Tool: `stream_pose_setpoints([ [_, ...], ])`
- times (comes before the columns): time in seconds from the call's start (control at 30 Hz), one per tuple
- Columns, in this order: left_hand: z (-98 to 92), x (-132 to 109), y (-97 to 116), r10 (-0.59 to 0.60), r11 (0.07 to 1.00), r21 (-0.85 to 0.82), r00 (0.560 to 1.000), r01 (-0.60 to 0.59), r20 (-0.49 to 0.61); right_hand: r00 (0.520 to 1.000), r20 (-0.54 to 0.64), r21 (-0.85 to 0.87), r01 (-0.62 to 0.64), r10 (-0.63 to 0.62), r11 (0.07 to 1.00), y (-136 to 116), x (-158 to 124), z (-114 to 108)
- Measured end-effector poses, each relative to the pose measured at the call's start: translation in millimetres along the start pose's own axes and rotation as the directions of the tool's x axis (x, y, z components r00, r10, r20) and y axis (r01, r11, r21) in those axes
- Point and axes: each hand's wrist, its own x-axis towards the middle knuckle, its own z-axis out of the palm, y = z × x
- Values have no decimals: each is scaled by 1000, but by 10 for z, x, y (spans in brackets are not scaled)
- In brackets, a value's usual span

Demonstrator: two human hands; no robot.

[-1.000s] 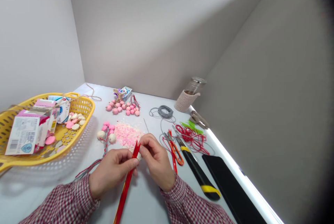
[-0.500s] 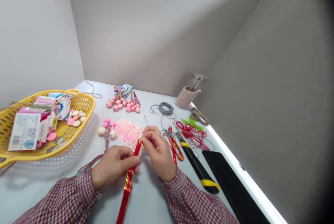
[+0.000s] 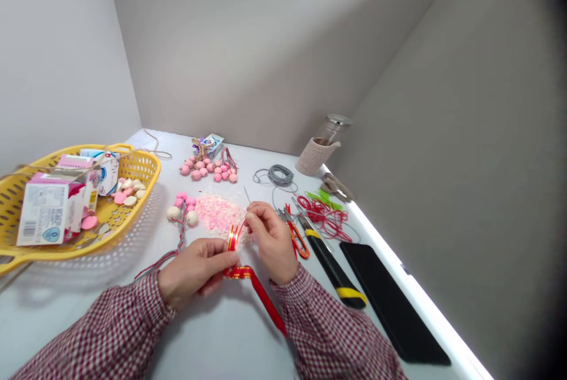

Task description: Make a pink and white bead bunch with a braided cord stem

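A red ribbon with gold edges [image 3: 261,292] is pinched near its upper end by my left hand [image 3: 197,268], its short end standing up above the fingers. Its long tail now runs down to the right, toward my right sleeve. My right hand [image 3: 271,241] is closed just right of the ribbon's tip, thumb against fingers, with a thin red strand between them that reaches toward the ribbon. Pink and white shavings [image 3: 217,213] lie in a pile behind both hands. Left of the pile is a cluster of pink and white balls [image 3: 181,208] on braided cord.
A yellow basket [image 3: 153,176] with boxes stands at the left. Behind are pink balls [image 3: 196,174] and a grey cord coil [image 3: 280,175]. Rightward lie orange scissors [image 3: 301,245], red cord [image 3: 325,214], a black-handled knife [image 3: 330,268], a black slab [image 3: 390,303] and a covered glass jar [image 3: 314,155].
My right hand has moved slightly right, away from the ribbon's tip, drawing a thin strand. The ribbon's tail has swung from lower left to lower right. The view has shifted slightly.
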Motion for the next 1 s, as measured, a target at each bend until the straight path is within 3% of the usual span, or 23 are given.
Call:
stream_pose_setpoints([
  [0.17,-2,5,0,51,993,-106,998,-49,21,996,21,52,-85,84,995,4,-53,43],
  [0.43,-23,25,-40,43,965,-260,998,-27,53,998,7,50,-70,70,996,-6,-103,102],
  [0.67,21,15,-22,9,978,-206,994,13,106,995,-3,47,-98,98,994,-29,-91,95],
  [1.0,24,13,-60,-132,990,-29,977,139,170,995,-33,23,-89,89,996,-54,-45,70],
])
